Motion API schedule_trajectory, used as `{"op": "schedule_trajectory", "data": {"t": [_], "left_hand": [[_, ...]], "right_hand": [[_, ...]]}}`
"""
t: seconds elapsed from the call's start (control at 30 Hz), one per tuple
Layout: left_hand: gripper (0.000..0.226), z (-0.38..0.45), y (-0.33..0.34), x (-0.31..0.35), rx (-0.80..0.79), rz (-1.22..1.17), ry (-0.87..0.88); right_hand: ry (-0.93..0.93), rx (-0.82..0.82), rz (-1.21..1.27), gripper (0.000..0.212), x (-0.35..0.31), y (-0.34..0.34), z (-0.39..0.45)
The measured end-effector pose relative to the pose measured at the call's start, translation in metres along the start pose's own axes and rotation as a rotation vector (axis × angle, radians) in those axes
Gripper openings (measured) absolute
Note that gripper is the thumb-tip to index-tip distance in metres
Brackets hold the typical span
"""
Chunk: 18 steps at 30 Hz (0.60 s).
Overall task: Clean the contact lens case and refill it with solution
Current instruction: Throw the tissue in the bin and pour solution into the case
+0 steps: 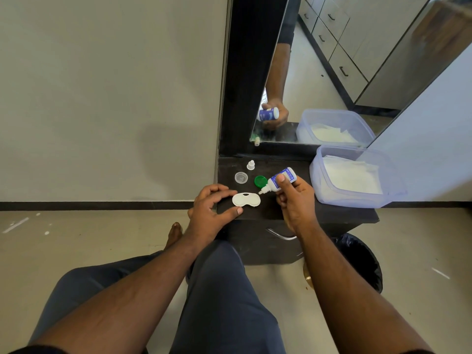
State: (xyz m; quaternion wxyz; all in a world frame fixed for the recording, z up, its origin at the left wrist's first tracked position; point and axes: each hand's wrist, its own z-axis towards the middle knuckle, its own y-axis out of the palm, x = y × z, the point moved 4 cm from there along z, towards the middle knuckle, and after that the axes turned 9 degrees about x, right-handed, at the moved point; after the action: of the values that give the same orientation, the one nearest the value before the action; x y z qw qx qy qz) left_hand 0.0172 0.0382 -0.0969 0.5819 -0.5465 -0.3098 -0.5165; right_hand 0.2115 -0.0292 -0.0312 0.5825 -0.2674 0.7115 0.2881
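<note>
Fingers of the right hand (296, 200) are wrapping around a small blue-and-white solution bottle (279, 180), thumb pressing on its side, and are tilting it so that the white nozzle is pointing down and toward the left hand. The nozzle tip is hanging just beside the right end of the white contact lens case (246, 199), slightly above it, not touching. The case is lying flat on the dark cabinet top (286, 208), between the two hands. The left hand (209, 210) is curving loosely around the case's left end, index fingertip and thumb tip lying close at its edge; whether they are actually touching it I cannot tell.

Beyond the hands, a green cap (260, 181) is lying just past the bottle's nozzle, a clear round cap (241, 177) is sitting to its left, and a small white bottle cap (250, 165) is standing farther back. To the right of the right hand, a translucent plastic tub (357, 195) is holding white tissues (350, 175). A mirror (332, 72) behind is reflecting the right hand and bottle.
</note>
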Motion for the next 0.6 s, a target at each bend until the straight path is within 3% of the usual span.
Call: {"op": "schedule_trajectory", "data": {"t": [0.6], "left_hand": [[0.041, -0.0002, 0.0007, 0.0018, -0.018, 0.012, -0.006]], "right_hand": [[-0.070, -0.013, -0.228, 0.003, -0.0026, 0.0040, -0.0027]]}}
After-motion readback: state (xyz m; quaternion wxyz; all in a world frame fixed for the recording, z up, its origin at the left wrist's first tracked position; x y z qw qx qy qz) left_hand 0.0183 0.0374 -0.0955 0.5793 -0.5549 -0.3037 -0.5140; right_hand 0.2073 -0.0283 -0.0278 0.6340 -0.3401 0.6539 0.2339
